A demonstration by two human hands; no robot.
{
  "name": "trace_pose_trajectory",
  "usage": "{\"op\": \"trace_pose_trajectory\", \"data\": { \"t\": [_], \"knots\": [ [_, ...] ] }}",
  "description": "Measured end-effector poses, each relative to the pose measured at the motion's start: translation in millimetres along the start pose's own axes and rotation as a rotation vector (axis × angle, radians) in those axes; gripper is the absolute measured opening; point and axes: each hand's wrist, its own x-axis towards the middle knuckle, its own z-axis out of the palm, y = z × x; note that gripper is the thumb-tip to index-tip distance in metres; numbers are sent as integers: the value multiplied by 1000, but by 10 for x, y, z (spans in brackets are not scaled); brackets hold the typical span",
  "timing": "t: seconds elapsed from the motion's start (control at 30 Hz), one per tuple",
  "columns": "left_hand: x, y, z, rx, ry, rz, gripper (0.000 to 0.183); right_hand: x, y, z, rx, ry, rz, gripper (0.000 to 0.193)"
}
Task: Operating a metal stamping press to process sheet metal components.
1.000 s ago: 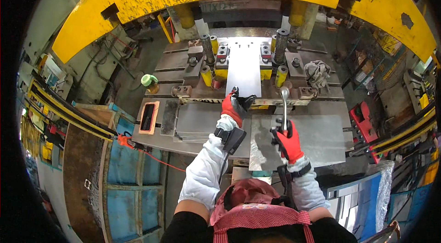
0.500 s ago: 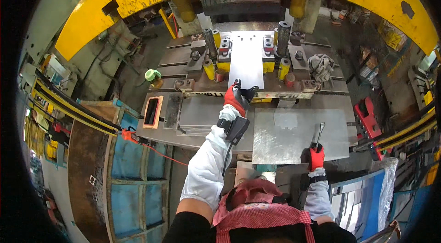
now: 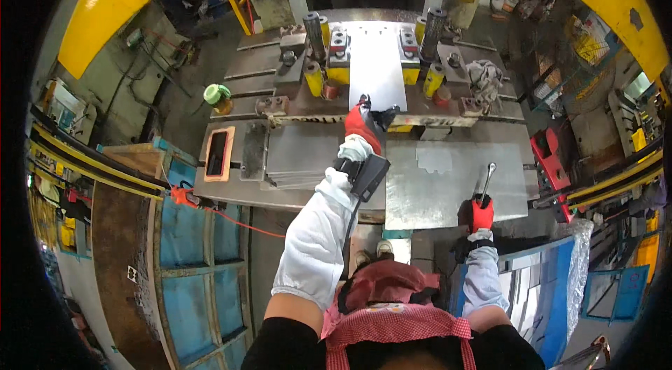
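A bright, flat metal sheet lies lengthwise in the press die, between its guide posts. My left hand, in a red and black glove, grips the sheet's near edge, with thumb and fingers at its corners. My right hand, gloved the same way, is closed around the handle of a wrench. The wrench's ring end points away from me, above a large grey metal plate at the front of the press table. The fingers' undersides are hidden on both hands.
Stacked thin sheets lie left of the plate, beside a phone-like black object on an orange-edged pad. A green-lidded bottle and a grey rag flank the die. A yellow press beam arches overhead.
The whole view has shifted, so the die and table appear higher and more of the floor by my feet shows. Both hands keep their holds; the sheet stays in the die.
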Motion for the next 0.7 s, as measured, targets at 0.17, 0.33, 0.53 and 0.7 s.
{"op": "trace_pose_trajectory", "data": {
  "t": [0.17,0.33,0.53,0.7],
  "knots": [
    [116,27,-79,-11,-28,-29,36,93,190,42,-44,-12,-25,35],
    [105,3,-59,8,-35,-3,38,182,333,82,-52,-34,37,40],
    [150,-4,-89,-16,-18,-43,36,198,361,79,-120,14,-6,45],
    [68,17,-53,-6,21,-38,33,119,243,42,-142,0,4,45]
  ]
}}
